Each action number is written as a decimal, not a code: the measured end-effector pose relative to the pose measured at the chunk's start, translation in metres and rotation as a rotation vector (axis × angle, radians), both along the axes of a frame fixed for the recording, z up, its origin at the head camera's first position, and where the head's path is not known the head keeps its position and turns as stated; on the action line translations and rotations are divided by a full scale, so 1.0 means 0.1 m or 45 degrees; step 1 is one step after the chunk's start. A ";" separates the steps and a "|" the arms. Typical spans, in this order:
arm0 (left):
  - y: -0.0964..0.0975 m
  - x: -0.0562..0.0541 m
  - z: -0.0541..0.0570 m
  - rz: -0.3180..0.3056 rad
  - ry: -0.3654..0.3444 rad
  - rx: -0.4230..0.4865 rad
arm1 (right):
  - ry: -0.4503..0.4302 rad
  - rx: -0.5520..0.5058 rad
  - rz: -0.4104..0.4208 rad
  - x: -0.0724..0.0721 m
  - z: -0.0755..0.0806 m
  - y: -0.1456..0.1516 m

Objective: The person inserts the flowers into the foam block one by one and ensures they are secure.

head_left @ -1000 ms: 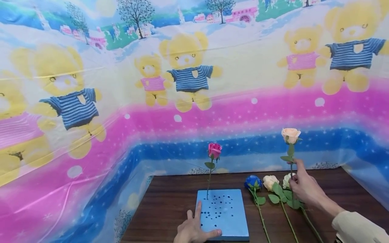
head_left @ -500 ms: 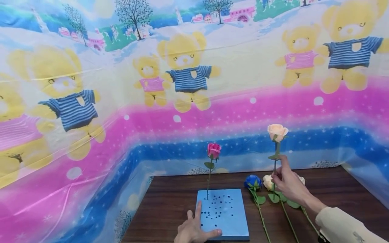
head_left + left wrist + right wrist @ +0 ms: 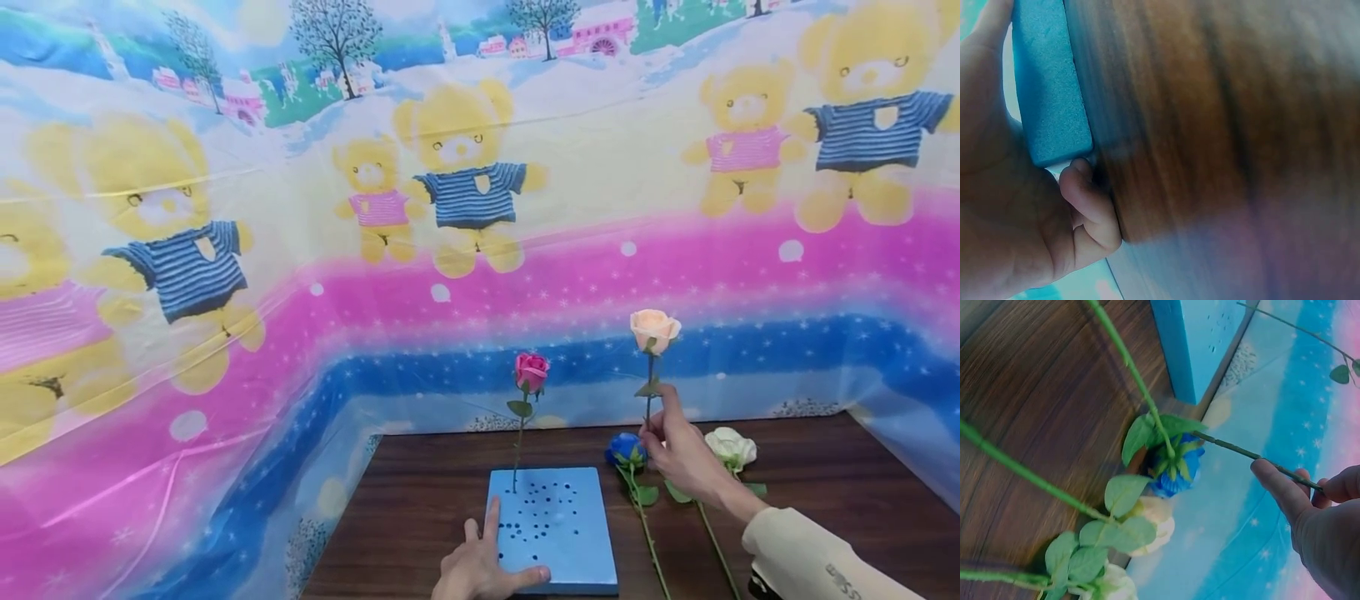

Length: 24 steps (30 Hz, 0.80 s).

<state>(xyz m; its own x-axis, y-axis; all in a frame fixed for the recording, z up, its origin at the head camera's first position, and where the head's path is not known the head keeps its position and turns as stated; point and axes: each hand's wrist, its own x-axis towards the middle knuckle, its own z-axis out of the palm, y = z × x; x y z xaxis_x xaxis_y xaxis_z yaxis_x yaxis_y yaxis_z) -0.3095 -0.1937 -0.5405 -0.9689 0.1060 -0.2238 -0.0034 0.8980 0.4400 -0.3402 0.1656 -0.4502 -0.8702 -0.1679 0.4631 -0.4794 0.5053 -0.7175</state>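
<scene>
1. Head view: hands well apart. Right hand (image 3: 686, 454) pinches the thin green stem of the peach rose (image 3: 655, 332) between thumb and fingers. Left hand (image 3: 480, 567) is spread at the near left corner of the blue block (image 3: 592, 554), thumb and index straight along its edges.
2. Peach rose: upright, in the air right of the block and apart from it. Wide cupped bloom, layered petals, small green leaves below. Right wrist view: lower stem end shows beside the blue bloom; can't tell if they touch.
3. Block: square flat slab, pale blue, smooth top with small round dark holes. Left wrist view: side is fine-grained, foam-like, and a bent finger sits at its corner.
4. Pink rose (image 3: 532, 371): near upright in a hole by the block's far left corner. Tight bloom, slim stem, oval leaves.
5. Right of the block, lying on the desk (image 3: 397, 500): blue rose (image 3: 625, 450), cream rose (image 3: 1159, 525) (bloom behind the hand in head view), white rose (image 3: 731, 450). Ruffled petals, broad oval leaves.
6. Desk: dark brown, streaky wood grain.
7. Backdrop (image 3: 600, 292): creased printed sheet, teddy bears, pink and blue bands.
8. Right sleeve (image 3: 817, 558): cream, dark lettering.
</scene>
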 end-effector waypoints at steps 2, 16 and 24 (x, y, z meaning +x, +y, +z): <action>-0.01 0.01 0.00 0.007 -0.002 -0.004 | -0.007 -0.002 0.001 -0.01 -0.01 -0.07; 0.01 0.01 0.00 0.008 0.013 -0.038 | -0.039 -0.043 0.053 -0.11 -0.03 -0.52; 0.01 0.03 0.01 -0.003 0.035 -0.049 | -0.028 -0.056 0.096 -0.16 -0.09 -0.75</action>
